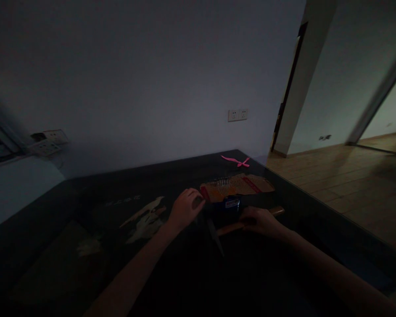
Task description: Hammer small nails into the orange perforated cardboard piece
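Note:
My right hand (257, 220) is wrapped round the wooden handle of a hammer (230, 228). The hammer's dark metal head (215, 235) points to the left, low over the dark tabletop. To the left, my left hand (187, 206) has its fingers curled in near the left end of a flattened piece of cardboard (260, 182). Whatever those fingers hold, if anything, is lost in the dark. Between the hands sits a small blue box (231, 203) with a white label. Several nails (221, 181) stand upright in a row at the cardboard.
A pink ribbon (239, 163) lies near the far corner of the dark table (171, 171). Pale printed shapes (148, 222) show on the tabletop at left. Behind rises a wall with a socket (237, 115). The wooden floor (320, 176) runs along the right edge.

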`<action>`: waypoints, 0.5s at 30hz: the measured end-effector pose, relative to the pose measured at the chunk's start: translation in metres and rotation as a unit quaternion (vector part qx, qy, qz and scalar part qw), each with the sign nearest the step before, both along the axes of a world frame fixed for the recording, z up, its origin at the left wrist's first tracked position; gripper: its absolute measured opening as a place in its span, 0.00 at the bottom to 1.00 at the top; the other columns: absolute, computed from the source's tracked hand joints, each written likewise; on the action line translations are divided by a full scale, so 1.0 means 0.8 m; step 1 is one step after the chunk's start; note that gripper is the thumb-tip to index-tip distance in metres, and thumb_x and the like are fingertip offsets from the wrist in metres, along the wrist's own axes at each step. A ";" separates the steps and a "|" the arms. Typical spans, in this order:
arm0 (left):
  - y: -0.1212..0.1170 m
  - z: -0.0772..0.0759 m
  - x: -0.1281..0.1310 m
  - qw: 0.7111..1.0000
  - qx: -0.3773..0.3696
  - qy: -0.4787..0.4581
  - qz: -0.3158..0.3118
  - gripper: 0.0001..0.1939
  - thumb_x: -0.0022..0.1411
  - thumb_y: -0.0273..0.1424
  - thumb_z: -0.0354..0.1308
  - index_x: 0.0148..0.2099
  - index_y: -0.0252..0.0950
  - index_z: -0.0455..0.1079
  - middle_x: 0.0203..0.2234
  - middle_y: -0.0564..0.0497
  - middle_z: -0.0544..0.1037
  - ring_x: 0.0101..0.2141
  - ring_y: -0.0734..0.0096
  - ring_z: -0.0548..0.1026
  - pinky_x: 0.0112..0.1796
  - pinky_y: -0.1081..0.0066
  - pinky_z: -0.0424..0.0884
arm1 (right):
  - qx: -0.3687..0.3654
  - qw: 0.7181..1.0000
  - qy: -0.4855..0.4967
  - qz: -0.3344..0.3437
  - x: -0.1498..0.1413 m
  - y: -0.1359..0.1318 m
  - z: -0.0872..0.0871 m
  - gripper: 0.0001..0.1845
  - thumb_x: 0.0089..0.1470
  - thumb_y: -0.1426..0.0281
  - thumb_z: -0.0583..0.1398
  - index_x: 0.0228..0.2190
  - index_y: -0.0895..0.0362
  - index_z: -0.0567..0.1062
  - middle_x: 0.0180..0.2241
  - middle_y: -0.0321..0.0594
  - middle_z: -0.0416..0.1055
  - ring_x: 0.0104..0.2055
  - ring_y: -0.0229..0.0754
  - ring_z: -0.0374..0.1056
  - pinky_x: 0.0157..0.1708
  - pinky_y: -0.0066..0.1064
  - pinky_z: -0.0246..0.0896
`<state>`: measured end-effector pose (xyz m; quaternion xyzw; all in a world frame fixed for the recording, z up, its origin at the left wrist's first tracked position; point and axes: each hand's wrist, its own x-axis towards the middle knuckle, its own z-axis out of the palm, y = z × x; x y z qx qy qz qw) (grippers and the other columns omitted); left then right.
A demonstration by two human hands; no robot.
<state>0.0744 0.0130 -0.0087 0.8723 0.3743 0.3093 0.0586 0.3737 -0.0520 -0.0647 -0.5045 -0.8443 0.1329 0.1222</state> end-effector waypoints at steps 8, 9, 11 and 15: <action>-0.123 -0.069 -0.041 0.991 -0.101 0.029 -0.080 0.13 0.58 0.28 0.52 0.24 0.38 0.53 0.22 0.51 0.69 0.27 0.69 0.69 0.27 0.70 0.62 | 0.022 0.999 0.037 0.025 -0.003 0.017 -0.012 0.11 0.59 0.65 0.60 0.42 0.58 0.73 0.45 0.42 0.71 0.46 0.46 0.68 0.45 0.45 0.65; -0.131 -0.076 -0.043 0.989 -0.111 0.031 -0.089 0.13 0.57 0.27 0.52 0.24 0.38 0.51 0.22 0.52 0.69 0.26 0.69 0.68 0.26 0.70 0.61 | 0.024 0.999 0.040 0.025 -0.003 0.018 -0.013 0.11 0.59 0.65 0.60 0.42 0.58 0.73 0.45 0.42 0.71 0.46 0.46 0.68 0.45 0.45 0.65; -0.141 -0.087 -0.045 0.987 -0.126 0.028 -0.097 0.14 0.56 0.26 0.51 0.23 0.38 0.49 0.20 0.53 0.67 0.24 0.70 0.67 0.25 0.71 0.58 | 0.026 0.998 0.042 0.023 -0.005 0.020 -0.016 0.11 0.59 0.65 0.60 0.42 0.58 0.73 0.45 0.42 0.71 0.46 0.46 0.68 0.45 0.45 0.65; -0.142 -0.096 -0.049 0.983 -0.155 0.017 -0.093 0.15 0.56 0.24 0.49 0.22 0.37 0.45 0.16 0.56 0.59 0.19 0.74 0.60 0.22 0.72 0.52 | 0.030 0.999 0.038 0.020 -0.002 0.022 -0.016 0.11 0.59 0.66 0.60 0.42 0.58 0.73 0.45 0.42 0.71 0.46 0.46 0.68 0.45 0.45 0.65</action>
